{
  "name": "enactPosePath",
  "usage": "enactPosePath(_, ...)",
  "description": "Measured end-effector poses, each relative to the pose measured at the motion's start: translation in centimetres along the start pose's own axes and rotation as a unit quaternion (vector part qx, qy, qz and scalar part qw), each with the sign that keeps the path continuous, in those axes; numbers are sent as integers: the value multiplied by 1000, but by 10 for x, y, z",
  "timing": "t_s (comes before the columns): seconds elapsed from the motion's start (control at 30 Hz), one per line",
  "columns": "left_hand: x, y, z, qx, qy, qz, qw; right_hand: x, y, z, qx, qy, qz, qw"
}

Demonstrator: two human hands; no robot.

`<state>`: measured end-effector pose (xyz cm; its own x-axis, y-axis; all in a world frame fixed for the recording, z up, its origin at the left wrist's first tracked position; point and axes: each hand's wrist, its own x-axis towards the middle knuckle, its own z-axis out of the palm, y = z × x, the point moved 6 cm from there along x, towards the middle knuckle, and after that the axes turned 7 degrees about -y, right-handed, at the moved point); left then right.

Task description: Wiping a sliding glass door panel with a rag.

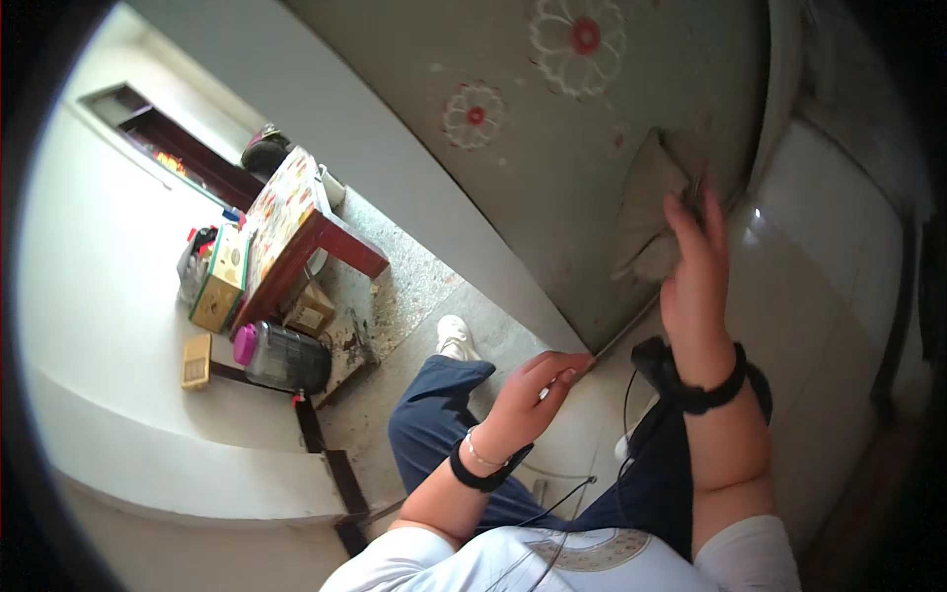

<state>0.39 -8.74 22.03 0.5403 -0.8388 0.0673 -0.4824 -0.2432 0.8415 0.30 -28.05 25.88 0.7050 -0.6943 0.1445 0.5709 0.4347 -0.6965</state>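
A grey-green panel (518,192) printed with white and red flowers, which looks like an appliance door, fills the top of the view. My right hand (695,274) holds a crumpled grey-brown cloth (651,207) against its face, near the right side. The fingertips there are blurred. At the panel's lower corner, my left hand (536,392) has its fingers and thumb closed around the edge. A pale strip (414,177), perhaps the panel's side, runs along its left border. Both wrists wear black straps.
Left stands a red-legged table (288,214) with a patterned top and a box (222,277). Below it are a dark clear container (285,355) with a pink lid and a carton (311,309). Thin black cables (566,496) hang before my body. White tiles (799,296) lie at right.
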Motion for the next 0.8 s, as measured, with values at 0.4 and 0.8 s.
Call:
enactPosePath(0.4,-4,60,-43,351,276,138,884,8,13,39,-56,-57,-36,996)
enactPosePath(0.8,4,4,-93,112,397,72,908,0,21,82,-418,-233,-374,794)
